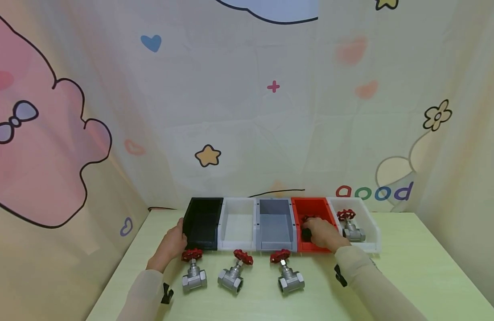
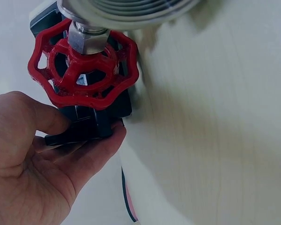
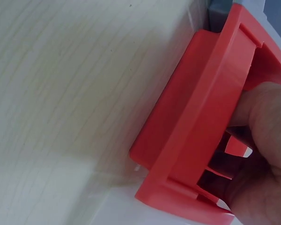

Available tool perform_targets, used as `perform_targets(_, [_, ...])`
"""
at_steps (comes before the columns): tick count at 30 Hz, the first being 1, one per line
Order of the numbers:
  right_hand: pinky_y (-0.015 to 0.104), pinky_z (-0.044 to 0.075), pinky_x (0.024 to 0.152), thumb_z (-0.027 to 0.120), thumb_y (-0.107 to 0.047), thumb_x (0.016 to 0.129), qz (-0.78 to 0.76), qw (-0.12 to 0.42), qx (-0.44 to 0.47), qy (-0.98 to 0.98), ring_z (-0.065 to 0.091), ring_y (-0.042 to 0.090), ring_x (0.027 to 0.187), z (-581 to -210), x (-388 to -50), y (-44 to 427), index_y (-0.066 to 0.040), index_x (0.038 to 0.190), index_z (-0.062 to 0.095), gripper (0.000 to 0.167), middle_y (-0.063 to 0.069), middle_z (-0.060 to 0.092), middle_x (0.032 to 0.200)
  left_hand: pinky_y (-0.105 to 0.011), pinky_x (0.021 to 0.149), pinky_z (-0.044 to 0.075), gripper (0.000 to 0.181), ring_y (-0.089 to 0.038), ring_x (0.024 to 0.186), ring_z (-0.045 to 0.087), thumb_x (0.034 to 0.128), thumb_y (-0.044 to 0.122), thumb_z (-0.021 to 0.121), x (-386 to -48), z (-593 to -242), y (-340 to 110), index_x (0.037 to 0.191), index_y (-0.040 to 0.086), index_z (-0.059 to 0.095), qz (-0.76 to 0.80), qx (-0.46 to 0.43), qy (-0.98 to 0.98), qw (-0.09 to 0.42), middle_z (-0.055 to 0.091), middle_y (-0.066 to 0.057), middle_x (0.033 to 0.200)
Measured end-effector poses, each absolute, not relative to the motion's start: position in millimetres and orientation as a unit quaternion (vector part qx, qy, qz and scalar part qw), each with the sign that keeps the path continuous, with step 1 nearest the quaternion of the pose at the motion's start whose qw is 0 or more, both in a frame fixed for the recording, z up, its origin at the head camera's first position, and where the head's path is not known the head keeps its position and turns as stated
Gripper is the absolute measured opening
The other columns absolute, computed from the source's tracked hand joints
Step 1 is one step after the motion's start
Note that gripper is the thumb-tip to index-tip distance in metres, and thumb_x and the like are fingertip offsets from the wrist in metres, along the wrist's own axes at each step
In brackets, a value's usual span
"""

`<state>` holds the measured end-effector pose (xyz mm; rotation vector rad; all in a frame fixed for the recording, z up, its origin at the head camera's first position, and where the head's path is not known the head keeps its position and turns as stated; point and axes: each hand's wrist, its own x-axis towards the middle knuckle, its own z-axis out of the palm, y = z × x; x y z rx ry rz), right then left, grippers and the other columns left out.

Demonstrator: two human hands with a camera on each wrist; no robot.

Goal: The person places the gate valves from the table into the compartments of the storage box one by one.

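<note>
1. The right hand [image 1: 323, 232] reaches down into the red bin [image 1: 311, 205]; its fingertips are hidden, so I cannot tell whether they pinch anything.
2. Inside the red bin, by that hand, a bit of red wheel [image 1: 309, 217] and a dark piece [image 1: 306, 235] show; the hand covers the rest.
3. The left hand [image 1: 175, 240], well left of the red bin, pinches the outer rim of the black bin [image 1: 203, 227] between thumb and fingers.
4. Leftward from the red bin run the grey bin [image 1: 276, 229], the left white bin [image 1: 237, 227], then the black one.
5. Right of the red bin, the right white bin [image 1: 373, 229] contains a valve [image 1: 354, 233]; the right sleeve [image 1: 375, 281] crosses before it.
6. Nearer the person than the red bin, and left of it, are the right valve [image 1: 291, 281], middle valve [image 1: 231, 280] and left valve [image 1: 194, 280]; the last partly blocks the left wrist view.
7. Under the red bin is a pale, grained table [image 1: 247, 307].
8. Behind the red bin hangs a cartoon-printed backdrop [image 1: 239, 111].
</note>
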<state>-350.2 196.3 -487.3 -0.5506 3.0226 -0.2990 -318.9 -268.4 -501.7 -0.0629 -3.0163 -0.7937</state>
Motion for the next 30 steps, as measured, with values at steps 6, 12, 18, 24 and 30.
perform_targets(6, [0.051,0.050,0.095,0.070,0.008,0.078,-0.100,0.022,-0.183,0.978,0.058,0.027,0.096,-487,-351,197,-0.009,0.111,0.072,0.037,0.009,0.069,0.106,-0.035,0.063,0.046,0.063,-0.024,0.074,0.057,0.0956,0.005,0.045,-320,-501,-268,0.150,-0.013,0.019,-0.256,-0.023,-0.966,0.012,0.057,-0.035,0.128])
perform_targets(12, [0.051,0.050,0.094,0.070,0.007,0.078,-0.109,0.034,-0.171,0.979,0.057,0.025,0.092,-485,-351,198,-0.009,0.112,0.072,0.038,0.008,0.070,0.104,-0.036,0.064,0.046,0.063,-0.025,0.074,0.057,0.0958,0.004,0.045,-319,-501,-267,0.150,-0.013,0.019,-0.255,-0.024,-0.967,0.012,0.057,-0.036,0.126])
perform_targets(18, [0.052,0.049,0.097,0.070,0.006,0.079,-0.117,0.033,-0.170,0.978,0.060,0.026,0.095,-482,-350,198,-0.007,0.114,0.071,0.037,0.010,0.070,0.111,-0.036,0.063,0.046,0.062,-0.025,0.075,0.058,0.0956,0.004,0.045,-318,-501,-267,0.149,-0.014,0.020,-0.252,-0.029,-0.967,0.017,0.056,-0.038,0.127])
perform_targets(24, [0.052,0.049,0.099,0.071,0.001,0.081,-0.123,0.024,-0.175,0.977,0.060,0.026,0.098,-472,-344,199,-0.006,0.115,0.071,0.035,0.011,0.070,0.114,-0.035,0.062,0.045,0.061,-0.025,0.074,0.058,0.0958,0.003,0.046,-316,-501,-267,0.149,-0.014,0.021,-0.255,-0.034,-0.966,0.020,0.056,-0.038,0.127])
perform_targets(30, [0.053,0.046,0.102,0.073,-0.007,0.083,-0.119,0.008,-0.174,0.977,0.059,0.033,0.114,-467,-340,199,-0.008,0.119,0.069,0.036,0.013,0.067,0.123,-0.039,0.067,0.048,0.061,-0.028,0.081,0.060,0.0957,0.004,0.046,-317,-500,-267,0.148,-0.015,0.021,-0.249,-0.036,-0.968,0.023,0.054,-0.039,0.128])
